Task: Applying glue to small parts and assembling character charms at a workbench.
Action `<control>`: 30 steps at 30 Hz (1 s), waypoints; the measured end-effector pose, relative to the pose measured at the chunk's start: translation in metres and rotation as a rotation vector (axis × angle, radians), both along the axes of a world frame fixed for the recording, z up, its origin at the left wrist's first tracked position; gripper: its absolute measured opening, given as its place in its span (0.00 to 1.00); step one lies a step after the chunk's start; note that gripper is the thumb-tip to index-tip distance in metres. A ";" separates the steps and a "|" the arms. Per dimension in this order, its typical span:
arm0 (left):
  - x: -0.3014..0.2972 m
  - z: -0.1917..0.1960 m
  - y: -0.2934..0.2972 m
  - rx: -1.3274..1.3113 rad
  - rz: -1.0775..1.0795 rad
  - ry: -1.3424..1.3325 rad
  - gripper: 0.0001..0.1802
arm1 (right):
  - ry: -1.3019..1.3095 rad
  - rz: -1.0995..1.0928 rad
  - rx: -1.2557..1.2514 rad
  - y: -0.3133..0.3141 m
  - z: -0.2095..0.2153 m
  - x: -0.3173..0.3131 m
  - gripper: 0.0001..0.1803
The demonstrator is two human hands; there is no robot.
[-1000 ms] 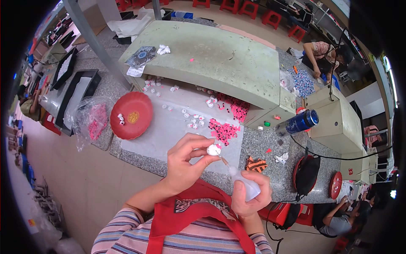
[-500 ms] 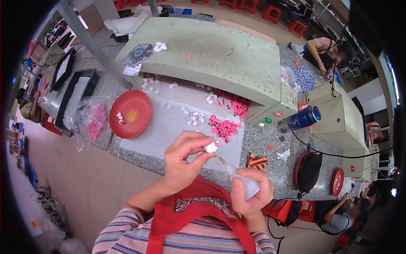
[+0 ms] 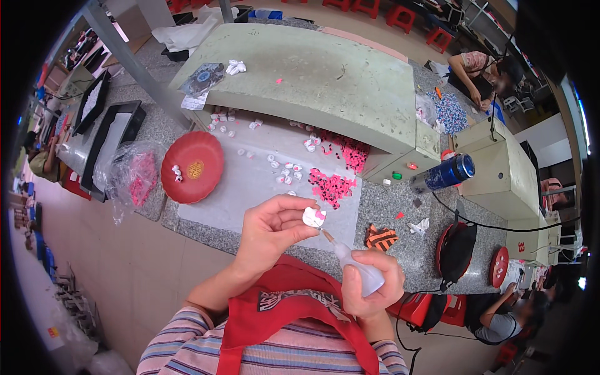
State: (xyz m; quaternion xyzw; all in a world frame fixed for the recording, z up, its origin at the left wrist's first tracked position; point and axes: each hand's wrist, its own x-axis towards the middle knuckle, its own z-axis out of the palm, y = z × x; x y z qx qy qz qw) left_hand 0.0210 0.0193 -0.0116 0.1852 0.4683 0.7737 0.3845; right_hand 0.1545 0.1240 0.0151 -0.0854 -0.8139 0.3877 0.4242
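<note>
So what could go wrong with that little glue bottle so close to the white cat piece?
The small clear squeeze bottle in the right hand points its tip at the tiny white cat-shaped piece, pinched by the left hand. A hard squeeze might smear the fingertips, and the piece could slip and fall.

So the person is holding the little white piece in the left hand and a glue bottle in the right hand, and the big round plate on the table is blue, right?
Not quite. The head view shows the round plate is red, not blue. The rest holds: the left hand pinches the little white piece, and the right hand holds the glue bottle.
</note>
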 end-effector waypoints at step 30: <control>-0.015 -0.048 0.033 -0.226 -0.076 -0.050 0.21 | -0.876 -0.395 -0.437 0.110 -0.287 -0.041 0.13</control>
